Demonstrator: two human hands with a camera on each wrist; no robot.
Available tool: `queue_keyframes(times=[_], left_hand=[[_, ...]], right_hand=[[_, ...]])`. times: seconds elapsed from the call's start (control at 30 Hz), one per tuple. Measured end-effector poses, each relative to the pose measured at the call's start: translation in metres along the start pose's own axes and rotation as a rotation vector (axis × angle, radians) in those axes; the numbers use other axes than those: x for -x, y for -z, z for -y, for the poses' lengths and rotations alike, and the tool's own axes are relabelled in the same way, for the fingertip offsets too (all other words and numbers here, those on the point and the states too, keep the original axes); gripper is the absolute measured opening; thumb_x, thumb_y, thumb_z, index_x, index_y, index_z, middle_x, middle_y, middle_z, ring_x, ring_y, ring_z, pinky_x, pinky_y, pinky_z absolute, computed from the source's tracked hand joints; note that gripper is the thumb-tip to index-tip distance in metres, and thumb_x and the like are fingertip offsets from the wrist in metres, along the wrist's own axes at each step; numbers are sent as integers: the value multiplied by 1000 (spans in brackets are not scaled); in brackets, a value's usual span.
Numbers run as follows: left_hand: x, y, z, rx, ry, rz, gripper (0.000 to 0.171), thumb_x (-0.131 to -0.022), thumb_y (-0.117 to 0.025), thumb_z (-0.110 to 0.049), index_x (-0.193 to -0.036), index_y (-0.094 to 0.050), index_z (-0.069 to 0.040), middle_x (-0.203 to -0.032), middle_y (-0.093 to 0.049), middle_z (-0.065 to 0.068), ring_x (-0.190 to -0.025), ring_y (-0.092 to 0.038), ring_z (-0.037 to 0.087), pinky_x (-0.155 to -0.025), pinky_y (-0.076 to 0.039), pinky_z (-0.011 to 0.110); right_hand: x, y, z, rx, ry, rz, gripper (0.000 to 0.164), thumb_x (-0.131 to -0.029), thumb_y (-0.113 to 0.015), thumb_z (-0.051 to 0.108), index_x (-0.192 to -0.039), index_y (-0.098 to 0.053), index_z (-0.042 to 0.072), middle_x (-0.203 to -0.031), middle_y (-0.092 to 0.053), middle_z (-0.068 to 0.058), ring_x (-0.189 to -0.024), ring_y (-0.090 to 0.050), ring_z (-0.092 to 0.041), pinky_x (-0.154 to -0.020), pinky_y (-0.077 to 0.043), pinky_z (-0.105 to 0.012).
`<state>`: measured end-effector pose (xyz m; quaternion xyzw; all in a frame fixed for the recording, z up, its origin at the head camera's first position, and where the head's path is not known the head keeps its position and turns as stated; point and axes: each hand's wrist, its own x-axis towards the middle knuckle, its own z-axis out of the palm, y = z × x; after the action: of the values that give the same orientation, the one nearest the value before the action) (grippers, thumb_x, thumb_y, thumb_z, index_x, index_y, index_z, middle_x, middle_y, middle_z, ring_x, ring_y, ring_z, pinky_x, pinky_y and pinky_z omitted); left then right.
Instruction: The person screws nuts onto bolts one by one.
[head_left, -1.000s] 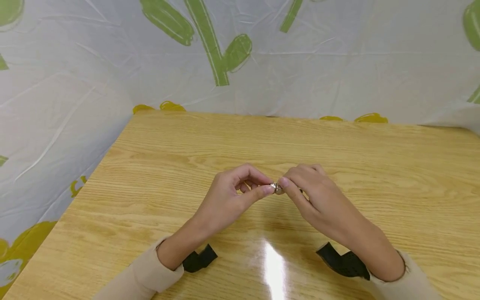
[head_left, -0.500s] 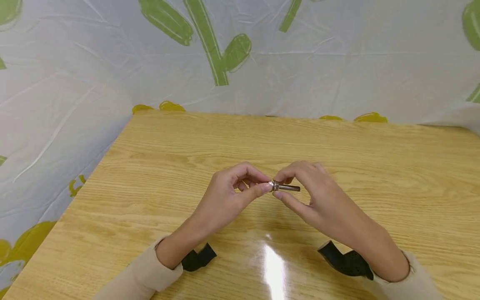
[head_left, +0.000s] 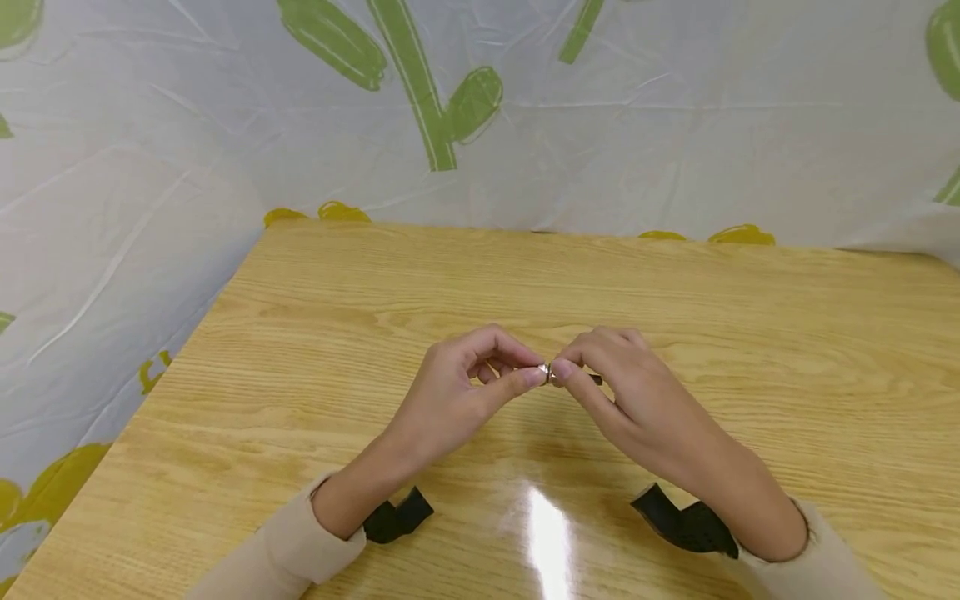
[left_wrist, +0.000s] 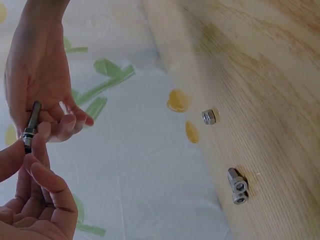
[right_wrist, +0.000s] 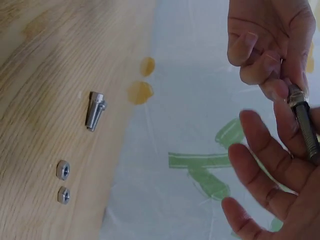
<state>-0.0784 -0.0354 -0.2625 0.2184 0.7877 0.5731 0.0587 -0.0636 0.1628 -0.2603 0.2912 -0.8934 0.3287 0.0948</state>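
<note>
A silver bolt is held in the air between the two hands, its threaded shank pointing toward the right hand. My left hand pinches the bolt's head end between thumb and index finger. A nut sits on the shank close to the head. My right hand has its thumb and index finger on this nut, partly covering it. In the right wrist view the dark threaded shank runs along the right fingers, while the other right fingers are spread.
On the wooden table lie two loose nuts and two socket-head bolts, seen in the wrist views. A floral cloth hangs behind the table. Black straps stick out near both wrists.
The right thumb and fingers opened around the nut half a second ago, baring the shank, and now pinch it again with the thumb rolled upward. The left hand stays still.
</note>
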Motion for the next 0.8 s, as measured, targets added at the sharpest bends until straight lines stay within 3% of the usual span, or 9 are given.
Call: queue_keyframes(times=[0.1,0.23,0.4,0.63,0.8], left_hand=[[0,-1,0,1,-7,-1,8,-86,-67,-22,-92,-67,-16,-87,-68,-6,-74,-58,9,-67,-50,26],[0,-1,1,-4,-14,-3,9,-86,-67,-22,-93,-67,-16,-88,-68,-6,-72,-58,10,-65,-50,26],[0,0,1,-7,-16,-7,9,-86,-67,-22,-93,-67,-17,-89,-69,-6,-71,-57,10,-65,-50,27],[-1,0,1,-6,-10,-5,9,-86,-67,-23,-93,-67,-17,-88,-69,-6,-70,-57,10,-64,-50,27],[-1,0,1,-10,-16,-5,9,-86,-67,-23,-93,-67,-17,-88,-68,-6,-73,-58,10,-66,-50,26]], right_hand=[[0,0,0,5,-24,-27,18,-99,-46,19,-87,-60,19,-85,-59,12,-85,-50,-7,-84,-33,-32],[1,2,1,17,-23,-38,4,-92,-59,21,-95,-60,18,-91,-58,12,-87,-50,-6,-86,-32,-34],[0,1,0,48,79,-68,24,-82,-71,16,-102,-58,15,-95,-57,10,-88,-51,-7,-85,-34,-32],[0,0,-1,70,149,-101,15,-87,-65,19,-100,-60,14,-95,-59,9,-85,-52,-7,-82,-33,-28],[0,0,-1,68,133,-79,10,-89,-63,19,-98,-60,15,-94,-60,10,-86,-53,-8,-83,-33,-30]])
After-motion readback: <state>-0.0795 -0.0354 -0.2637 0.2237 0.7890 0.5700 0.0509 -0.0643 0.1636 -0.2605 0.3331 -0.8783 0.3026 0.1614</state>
